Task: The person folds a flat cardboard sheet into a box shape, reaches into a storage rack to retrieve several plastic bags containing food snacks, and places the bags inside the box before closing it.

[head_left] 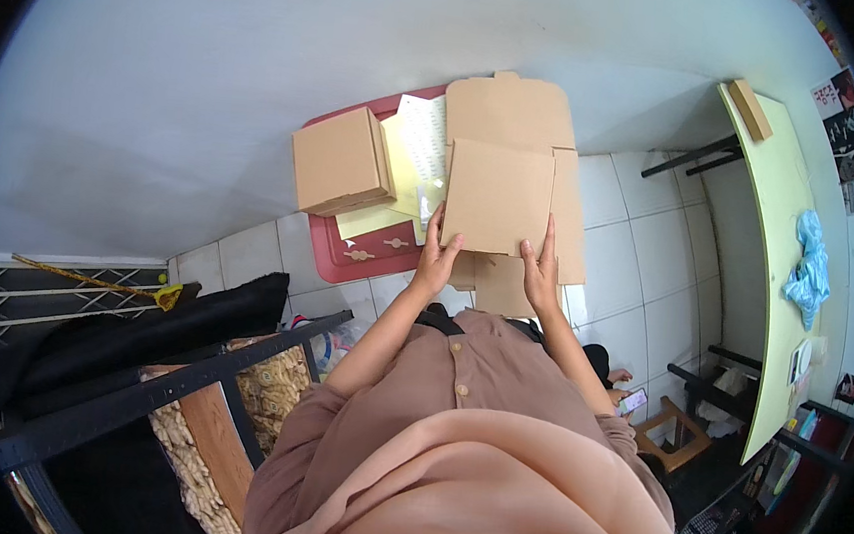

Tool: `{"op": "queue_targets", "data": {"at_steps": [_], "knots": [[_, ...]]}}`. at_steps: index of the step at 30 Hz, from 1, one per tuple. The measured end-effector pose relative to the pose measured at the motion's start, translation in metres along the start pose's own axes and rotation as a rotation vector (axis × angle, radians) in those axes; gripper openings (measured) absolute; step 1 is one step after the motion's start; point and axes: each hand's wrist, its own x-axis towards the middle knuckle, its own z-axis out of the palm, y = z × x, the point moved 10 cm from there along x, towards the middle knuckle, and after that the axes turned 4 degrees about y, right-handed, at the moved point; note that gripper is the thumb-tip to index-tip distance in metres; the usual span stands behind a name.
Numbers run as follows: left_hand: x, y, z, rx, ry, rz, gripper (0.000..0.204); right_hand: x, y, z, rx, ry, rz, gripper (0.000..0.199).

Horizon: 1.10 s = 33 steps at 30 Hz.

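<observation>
A square brown cardboard panel (500, 197) is between my two hands, in front of my body. My left hand (437, 253) grips its near left corner, thumb on top and fingers along the side. At the near right corner my right hand (540, 266) holds it the same way. Under and around the panel spreads a larger unfolded cardboard box blank (510, 108) with rounded far corners; whether the two are one piece I cannot tell. To the left stands a closed cardboard box (340, 160).
A red low table (333, 255) bears the cardboard, yellow and printed sheets (422, 136) and small brown cut-outs (396, 243). Right is a pale green table (769, 194) with a blue plastic bag (808, 272). Another person's hand (619, 376) and a phone (632, 401) show near a wooden stool (674, 437).
</observation>
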Motion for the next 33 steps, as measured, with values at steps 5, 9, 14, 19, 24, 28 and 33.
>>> {"op": "queue_targets", "data": {"at_steps": [5,9,14,19,24,28,33], "knots": [[0.010,0.064,-0.096,-0.081,0.305,-0.032,0.058,0.031,-0.070,0.090,0.118,-0.248,-0.016,0.068],[0.019,0.078,-0.199,0.039,0.457,0.049,0.056,0.053,-0.112,0.185,-0.102,-0.252,-0.397,0.070],[0.046,0.062,-0.242,-0.011,0.468,-0.079,0.055,0.078,-0.089,0.246,-0.116,-0.315,-0.232,0.071],[0.057,0.045,-0.243,-0.058,0.448,-0.144,0.053,0.085,-0.078,0.255,-0.154,-0.370,-0.217,0.071],[0.059,0.040,-0.245,-0.134,0.466,-0.175,0.052,0.079,-0.074,0.251,-0.051,-0.339,-0.126,0.069],[0.064,0.045,-0.252,-0.298,0.479,-0.183,0.050,0.079,-0.102,0.249,0.091,-0.335,-0.188,0.062],[0.066,0.033,-0.253,-0.734,0.417,-0.288,0.046,0.075,-0.073,0.232,0.457,-0.022,0.101,0.038]]}}
